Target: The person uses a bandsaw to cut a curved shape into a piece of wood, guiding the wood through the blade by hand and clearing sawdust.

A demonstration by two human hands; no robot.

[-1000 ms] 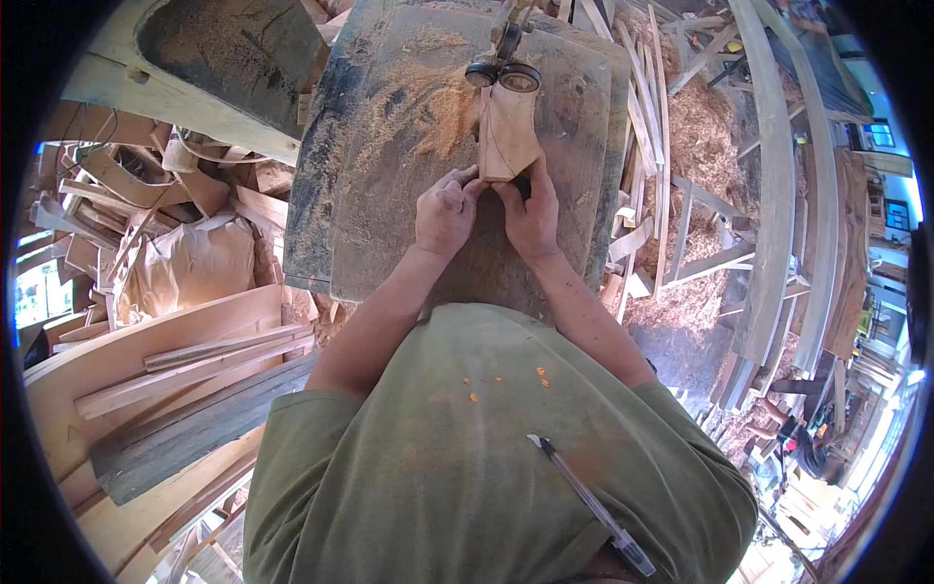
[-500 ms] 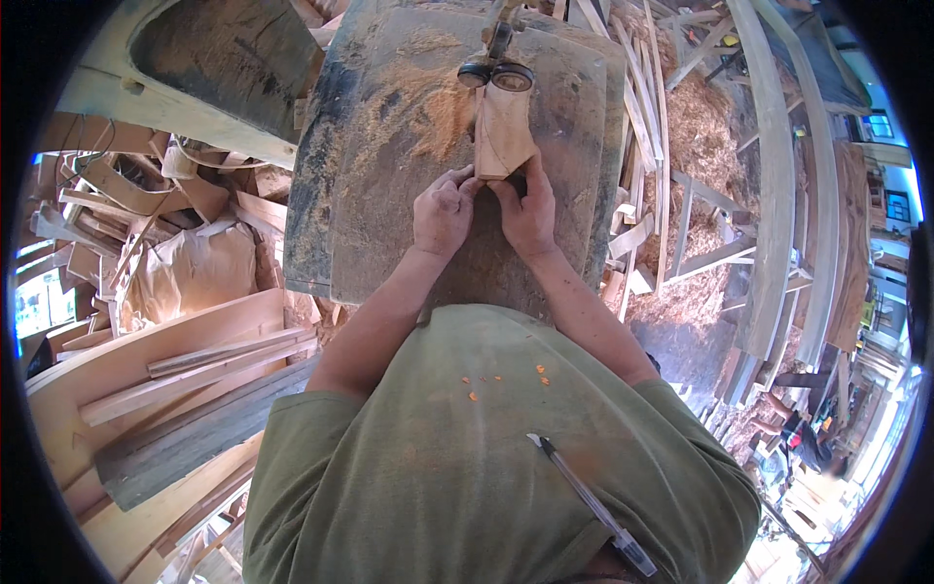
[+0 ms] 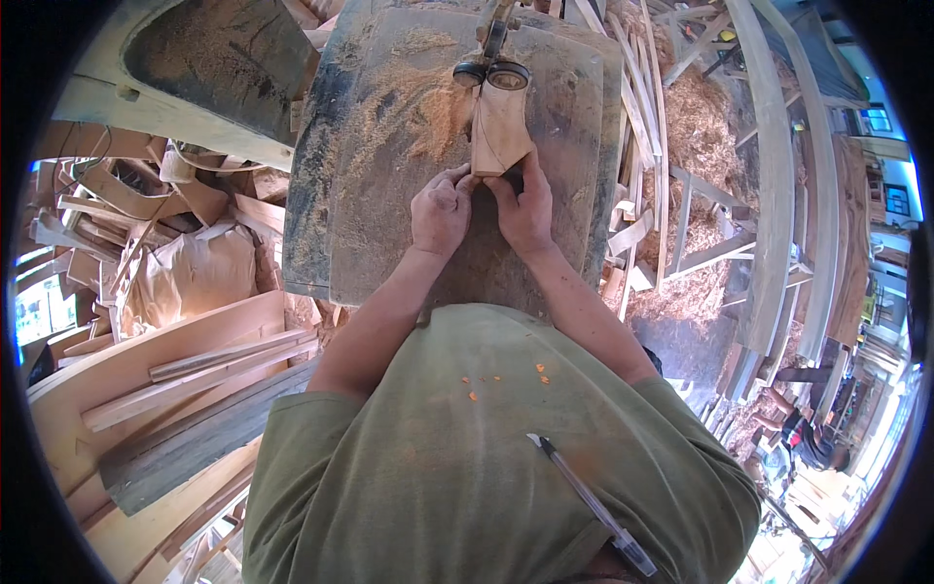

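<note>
A pale block of wood [image 3: 498, 136] with a curved right side and a thin line drawn on top lies on the dusty saw table [image 3: 375, 234]. Its far end meets two round black guide wheels [image 3: 491, 75] below the saw's upright arm; the blade itself I cannot make out. At the block's near left corner, my left hand [image 3: 441, 209] has its fingers closed against the edge. My right hand [image 3: 525, 207] grips the near right corner, with thumb at the near end and fingers along the side. Parts of the fingertips are hidden.
Orange-brown sawdust [image 3: 438, 122] covers the table left of the block. Planks and offcuts [image 3: 204, 365] crowd the left side. Long boards [image 3: 769, 195] and wood shavings [image 3: 696, 127] lie to the right. Another person [image 3: 812, 443] is at the far right.
The whole view has shifted slightly. Both hands keep their hold on the wood block, which stays in nearly the same place against the guide wheels.
</note>
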